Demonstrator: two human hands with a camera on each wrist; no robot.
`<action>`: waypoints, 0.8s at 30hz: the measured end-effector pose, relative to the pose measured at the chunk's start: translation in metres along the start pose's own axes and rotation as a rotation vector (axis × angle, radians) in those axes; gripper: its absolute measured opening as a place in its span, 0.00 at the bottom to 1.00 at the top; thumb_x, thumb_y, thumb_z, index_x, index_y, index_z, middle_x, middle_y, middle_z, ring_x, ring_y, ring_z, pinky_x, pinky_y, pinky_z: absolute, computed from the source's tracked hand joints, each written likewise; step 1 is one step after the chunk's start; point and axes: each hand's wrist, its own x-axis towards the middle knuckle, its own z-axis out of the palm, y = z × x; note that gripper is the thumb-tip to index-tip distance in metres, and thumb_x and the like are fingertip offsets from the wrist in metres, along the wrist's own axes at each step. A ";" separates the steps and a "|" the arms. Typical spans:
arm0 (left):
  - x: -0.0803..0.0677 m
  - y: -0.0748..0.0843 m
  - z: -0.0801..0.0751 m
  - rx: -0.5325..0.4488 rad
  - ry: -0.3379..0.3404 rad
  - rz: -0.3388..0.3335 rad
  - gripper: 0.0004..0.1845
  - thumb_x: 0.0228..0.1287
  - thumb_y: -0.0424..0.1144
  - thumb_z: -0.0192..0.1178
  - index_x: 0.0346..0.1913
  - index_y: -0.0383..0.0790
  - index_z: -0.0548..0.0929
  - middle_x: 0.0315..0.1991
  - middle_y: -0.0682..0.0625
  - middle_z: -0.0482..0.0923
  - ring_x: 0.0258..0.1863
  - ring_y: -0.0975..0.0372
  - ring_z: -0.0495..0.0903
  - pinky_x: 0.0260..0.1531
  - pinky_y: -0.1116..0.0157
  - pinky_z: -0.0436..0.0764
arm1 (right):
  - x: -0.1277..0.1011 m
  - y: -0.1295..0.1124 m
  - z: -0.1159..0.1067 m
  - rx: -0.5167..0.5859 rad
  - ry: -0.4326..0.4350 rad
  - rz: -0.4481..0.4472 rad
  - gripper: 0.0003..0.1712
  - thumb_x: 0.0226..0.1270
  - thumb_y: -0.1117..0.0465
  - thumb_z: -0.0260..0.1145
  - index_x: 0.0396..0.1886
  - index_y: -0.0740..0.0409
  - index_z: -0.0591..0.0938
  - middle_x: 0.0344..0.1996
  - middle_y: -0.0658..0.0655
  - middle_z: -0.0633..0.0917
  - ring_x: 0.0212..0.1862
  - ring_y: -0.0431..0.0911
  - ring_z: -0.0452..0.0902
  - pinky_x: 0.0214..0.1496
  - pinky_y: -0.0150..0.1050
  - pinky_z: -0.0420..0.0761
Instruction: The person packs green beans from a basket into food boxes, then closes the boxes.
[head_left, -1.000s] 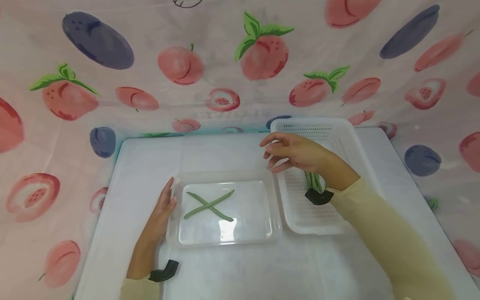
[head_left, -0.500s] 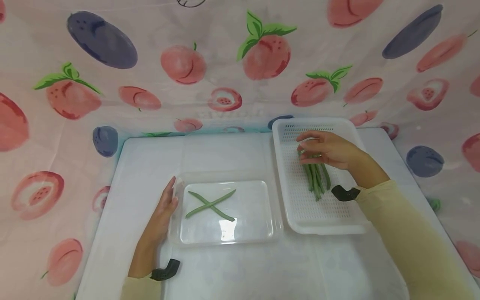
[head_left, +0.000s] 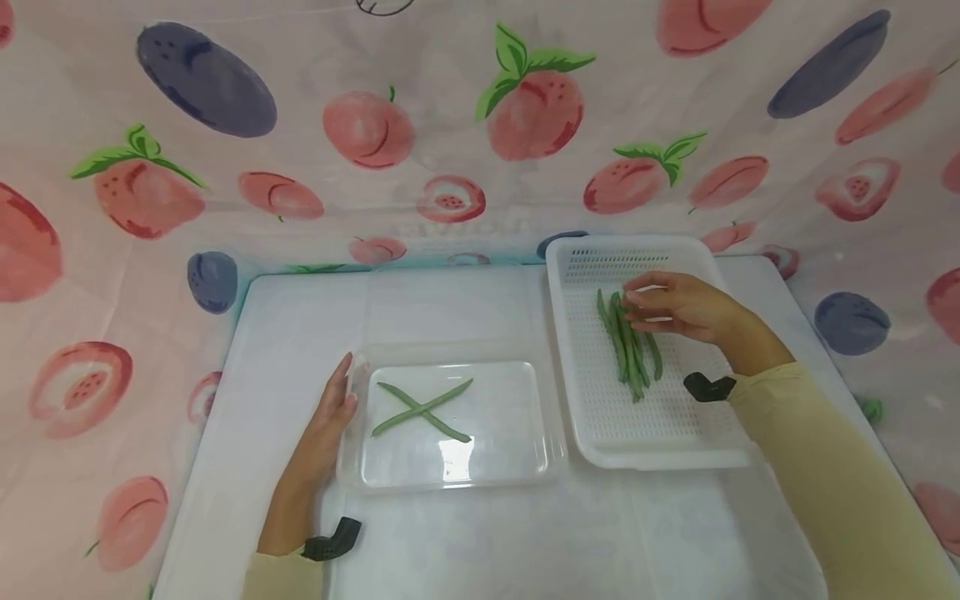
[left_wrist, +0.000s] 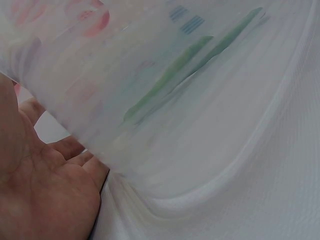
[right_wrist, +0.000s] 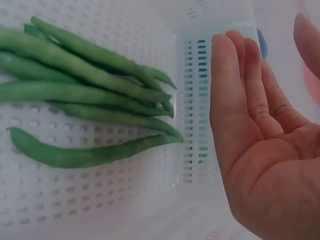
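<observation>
My left hand (head_left: 326, 429) rests with outstretched fingers against the left side of a clear plastic container (head_left: 506, 425). Two green beans (head_left: 423, 409) lie crossed on the container's floor; through its cloudy wall they show as green streaks (left_wrist: 170, 77) in the left wrist view. Over the white perforated basket (head_left: 592, 429) hovers my right hand (head_left: 686, 308), holding nothing. A bundle of green beans (head_left: 621, 342) lies in that basket, its upper right part hidden by the hand. In the right wrist view the fingers (right_wrist: 225, 85) are extended, apart from the beans (right_wrist: 95, 92).
The basket stands just right of the container, both on a white-covered table (head_left: 480, 542). A fruit-printed cloth (head_left: 450, 108) hangs behind and along both sides. Dark wrist bands (head_left: 333, 540) sit on both wrists.
My right hand has moved right from between the two containers to above the basket, uncovering more of the bean bundle. The left hand stays against the clear container.
</observation>
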 end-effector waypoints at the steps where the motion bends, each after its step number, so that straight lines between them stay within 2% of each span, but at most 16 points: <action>1: 0.000 0.000 0.000 -0.010 -0.001 0.002 0.34 0.82 0.41 0.42 0.82 0.66 0.44 0.85 0.53 0.35 0.83 0.45 0.34 0.68 0.24 0.47 | 0.000 0.001 -0.002 -0.011 0.003 0.007 0.25 0.78 0.59 0.62 0.66 0.64 0.67 0.47 0.50 0.85 0.51 0.45 0.86 0.58 0.41 0.85; 7: 0.002 -0.001 0.000 -0.068 -0.005 0.012 0.34 0.83 0.40 0.41 0.83 0.65 0.44 0.85 0.52 0.34 0.84 0.48 0.31 0.73 0.28 0.40 | 0.004 0.010 -0.010 -0.053 0.027 0.053 0.27 0.77 0.58 0.63 0.68 0.63 0.66 0.49 0.51 0.86 0.54 0.45 0.85 0.63 0.44 0.82; 12: 0.002 -0.001 0.000 -0.062 0.002 0.005 0.34 0.83 0.40 0.42 0.82 0.66 0.44 0.85 0.52 0.34 0.84 0.49 0.31 0.73 0.29 0.40 | 0.005 0.015 -0.015 -0.089 0.059 0.088 0.34 0.77 0.55 0.63 0.72 0.67 0.62 0.47 0.48 0.87 0.55 0.44 0.85 0.62 0.41 0.82; 17: 0.002 -0.001 0.000 -0.056 0.002 0.002 0.34 0.82 0.40 0.42 0.82 0.67 0.45 0.85 0.52 0.34 0.84 0.48 0.31 0.72 0.27 0.41 | 0.005 0.017 -0.015 -0.118 0.088 0.115 0.32 0.76 0.53 0.64 0.70 0.65 0.65 0.44 0.43 0.88 0.54 0.41 0.84 0.61 0.38 0.82; 24: 0.001 -0.001 -0.001 -0.042 -0.002 0.012 0.34 0.82 0.40 0.43 0.82 0.67 0.45 0.85 0.53 0.35 0.84 0.47 0.32 0.70 0.25 0.43 | 0.008 0.020 -0.016 -0.182 0.124 0.132 0.41 0.75 0.50 0.65 0.75 0.67 0.59 0.45 0.39 0.85 0.55 0.40 0.81 0.70 0.45 0.77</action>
